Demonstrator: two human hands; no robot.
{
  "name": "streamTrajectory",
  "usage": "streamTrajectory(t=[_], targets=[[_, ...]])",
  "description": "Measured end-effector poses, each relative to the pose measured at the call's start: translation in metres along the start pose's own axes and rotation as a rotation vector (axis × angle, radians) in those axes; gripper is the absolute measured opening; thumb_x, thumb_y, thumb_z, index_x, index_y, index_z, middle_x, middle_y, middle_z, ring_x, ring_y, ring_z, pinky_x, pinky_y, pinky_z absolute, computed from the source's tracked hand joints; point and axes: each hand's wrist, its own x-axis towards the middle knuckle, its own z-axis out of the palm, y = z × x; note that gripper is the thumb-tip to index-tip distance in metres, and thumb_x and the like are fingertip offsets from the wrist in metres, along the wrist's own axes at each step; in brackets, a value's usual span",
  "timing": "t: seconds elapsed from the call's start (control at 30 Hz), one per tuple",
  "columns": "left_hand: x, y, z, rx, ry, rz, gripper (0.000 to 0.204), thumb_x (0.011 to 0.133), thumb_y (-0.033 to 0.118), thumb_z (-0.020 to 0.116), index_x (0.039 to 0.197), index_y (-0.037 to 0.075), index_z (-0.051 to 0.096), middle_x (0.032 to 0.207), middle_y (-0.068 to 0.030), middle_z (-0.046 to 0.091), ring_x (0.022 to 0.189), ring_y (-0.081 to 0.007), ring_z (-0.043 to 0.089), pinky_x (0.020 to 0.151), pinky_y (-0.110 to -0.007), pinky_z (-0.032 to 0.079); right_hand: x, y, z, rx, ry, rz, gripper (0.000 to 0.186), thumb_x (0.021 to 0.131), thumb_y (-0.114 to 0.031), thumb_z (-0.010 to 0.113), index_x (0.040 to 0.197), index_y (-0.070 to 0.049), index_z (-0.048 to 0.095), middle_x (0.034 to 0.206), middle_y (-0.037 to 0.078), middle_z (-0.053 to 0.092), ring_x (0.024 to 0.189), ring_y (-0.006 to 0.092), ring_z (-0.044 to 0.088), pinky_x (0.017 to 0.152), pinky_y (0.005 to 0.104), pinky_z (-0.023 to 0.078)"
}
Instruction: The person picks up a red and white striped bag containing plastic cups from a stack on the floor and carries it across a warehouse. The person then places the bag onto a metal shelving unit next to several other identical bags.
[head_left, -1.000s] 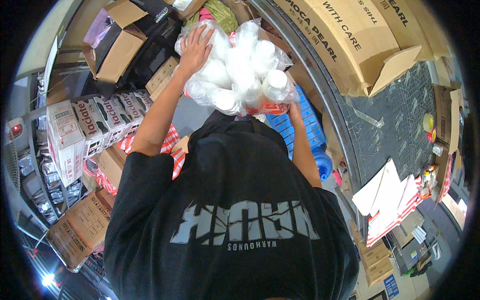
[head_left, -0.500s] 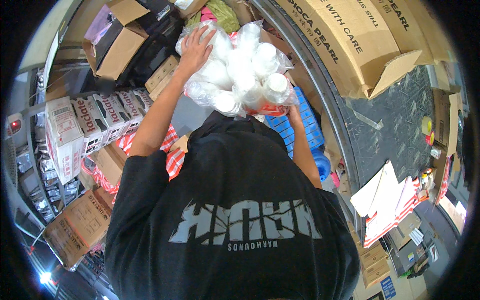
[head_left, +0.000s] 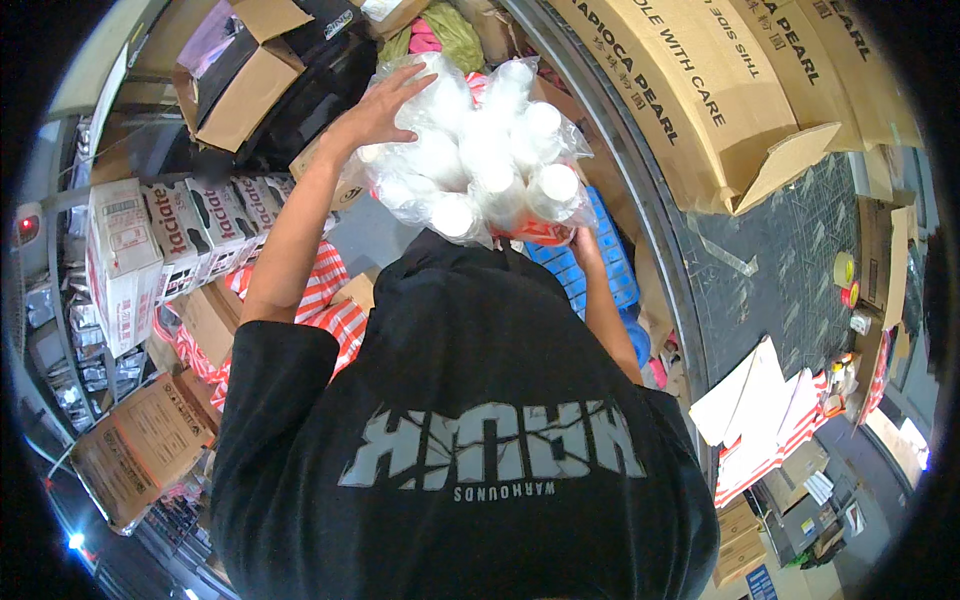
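Observation:
In front of my chest is a clear plastic bag (head_left: 480, 150) packed with stacks of white cups (head_left: 553, 185), with some red showing along its lower edge. My left hand (head_left: 382, 115) is at the bag's upper left side, its fingers stretched and apart, thumb across the plastic; whether it presses on the bag I cannot tell. At the lower right corner, my right hand (head_left: 586, 248) grips the bag's edge, its fingers partly hidden beneath the plastic.
A blue crate (head_left: 612, 255) lies below the bag to the right. Large brown cartons (head_left: 685, 110) rest on a dark worktop (head_left: 775, 290) at right, with white sheets (head_left: 740, 395) nearer. At left are an open carton (head_left: 250, 95), white boxes (head_left: 125, 270) and red-and-white striped bags (head_left: 330, 280).
My left hand has shifted slightly left and spread its fingers and thumb, where before it lay over the bag's top. My right hand keeps its hold at the lower corner.

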Motion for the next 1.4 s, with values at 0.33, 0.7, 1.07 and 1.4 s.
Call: streamTrajectory(t=[0.33, 0.7, 1.07, 1.4], targets=[[-0.029, -0.035, -0.034, 0.187, 0.134, -0.165, 0.057, 0.065, 0.014, 0.070, 0.118, 0.019, 0.051, 0.130, -0.0107, 0.039, 0.118, -0.0316, 0.036, 0.098, -0.042, 0.032, -0.004, -0.007, 0.001, -0.024, -0.083, 0.059, 0.041, 0.085, -0.042, 0.038, 0.103, -0.008, 0.054, 0.093, 0.003, 0.058, 0.084, 0.0152, 0.054, 0.075, 0.0303, 0.042], [-0.057, 0.019, -0.008, 0.006, 0.100, -0.193, 0.084, 0.059, 0.025, 0.076, 0.132, 0.029, 0.033, 0.139, -0.0101, 0.022, 0.126, -0.0324, 0.025, 0.101, -0.050, 0.026, -0.013, -0.013, 0.003, 0.033, -0.115, 0.050, 0.048, 0.086, -0.037, 0.041, 0.115, 0.000, 0.048, 0.105, 0.011, 0.058, 0.091, 0.0199, 0.057, 0.078, 0.0325, 0.046], [-0.053, 0.017, -0.006, 0.164, -0.061, -0.153, 0.093, 0.053, 0.026, 0.079, 0.133, 0.026, 0.032, 0.139, -0.0127, 0.021, 0.130, -0.0339, 0.018, 0.103, -0.049, 0.022, 0.001, 0.008, -0.011, 0.010, -0.136, 0.024, 0.046, 0.084, -0.041, 0.040, 0.107, -0.003, 0.053, 0.095, 0.007, 0.060, 0.082, 0.0171, 0.057, 0.070, 0.0304, 0.045], [0.009, -0.006, -0.010, 0.149, -0.241, 0.148, 0.108, 0.049, 0.017, 0.080, 0.138, 0.021, 0.018, 0.143, -0.0130, 0.012, 0.130, -0.0330, 0.018, 0.107, -0.043, 0.019, -0.011, -0.012, 0.004, -0.005, -0.124, 0.073, 0.048, 0.086, -0.045, 0.037, 0.114, -0.009, 0.050, 0.104, 0.004, 0.057, 0.094, 0.0149, 0.054, 0.083, 0.0313, 0.041]])
